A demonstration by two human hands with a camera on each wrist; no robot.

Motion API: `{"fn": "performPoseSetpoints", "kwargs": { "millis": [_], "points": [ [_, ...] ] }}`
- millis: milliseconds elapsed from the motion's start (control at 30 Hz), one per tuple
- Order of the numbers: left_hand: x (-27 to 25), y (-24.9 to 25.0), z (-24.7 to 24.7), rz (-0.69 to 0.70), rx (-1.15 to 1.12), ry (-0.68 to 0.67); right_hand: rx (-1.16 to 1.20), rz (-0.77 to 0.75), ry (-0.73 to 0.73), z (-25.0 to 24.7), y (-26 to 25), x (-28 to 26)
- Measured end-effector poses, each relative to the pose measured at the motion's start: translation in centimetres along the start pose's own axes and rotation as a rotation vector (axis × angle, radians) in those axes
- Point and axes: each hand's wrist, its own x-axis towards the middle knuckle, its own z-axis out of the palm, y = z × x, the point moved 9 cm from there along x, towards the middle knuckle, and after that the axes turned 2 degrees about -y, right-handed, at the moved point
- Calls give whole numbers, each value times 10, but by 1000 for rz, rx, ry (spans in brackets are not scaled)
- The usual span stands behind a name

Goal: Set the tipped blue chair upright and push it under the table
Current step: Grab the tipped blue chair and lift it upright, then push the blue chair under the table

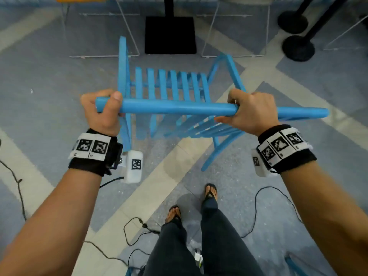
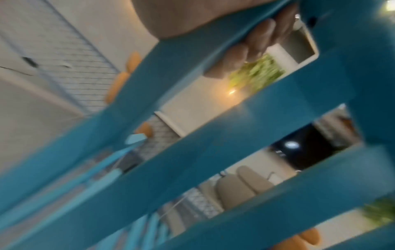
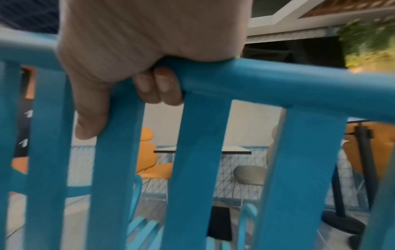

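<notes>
The blue slatted chair (image 1: 173,86) stands in front of me in the head view, its seat facing up and its round top rail (image 1: 175,108) across the middle. My left hand (image 1: 101,110) grips the rail's left end, fingers and thumb wrapped round it. Further right on the same rail my right hand (image 1: 251,112) holds it with curled fingers. In the left wrist view the fingers (image 2: 256,45) curl over the blue rail. The right wrist view has the fingers (image 3: 158,84) round the rail above the back slats (image 3: 198,169). The table's black post and square base (image 1: 170,34) stand just beyond the chair.
White wire chair legs (image 1: 129,36) flank the black base. Two round black stanchion bases (image 1: 297,47) sit at the far right. Cables (image 1: 137,232) trail over the floor near my feet (image 1: 211,191). A tabletop (image 3: 235,149) and orange chairs (image 3: 153,167) show beyond the slats.
</notes>
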Motion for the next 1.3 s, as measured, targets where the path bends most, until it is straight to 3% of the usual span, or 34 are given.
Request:
{"fn": "performPoseSetpoints", "kwargs": {
  "millis": [67, 133, 200, 267, 533, 600, 667, 733, 767, 833, 1100, 1300],
  "points": [
    [-8, -41, -37, -129, -78, 234, -27, -55, 17, 14, -19, 7],
    [-18, -79, -62, -282, 9, 365, -64, -92, 13, 34, -36, 15],
    [-28, -111, -75, -424, 85, 390, -99, -84, -37, 60, -45, 16],
    [-32, -134, -77, -449, 114, 346, -108, -39, -68, 82, -42, 11],
    [-27, -144, -66, -421, 161, 263, -82, -76, -62, 96, -38, 8],
    [-25, -131, -70, -380, 379, 277, -13, -105, -27, 89, -28, 0],
    [-20, -96, -55, -190, 836, 232, 4, -66, 16, 80, -5, -11],
    [-17, -74, -10, 33, 1111, 46, -52, 44, 73, 70, 26, -20],
    [-19, -73, 11, 74, 1185, -63, -68, 104, 96, 66, 38, -21],
    [-22, -84, 30, 10, 1268, -195, -92, 161, 109, 65, 50, -16],
    [3, -91, 23, -27, 1281, -140, -112, 149, 250, 67, 43, 11],
    [53, -104, 19, -68, 1272, -112, -102, 134, 258, 68, 41, 72]
  ]
}}
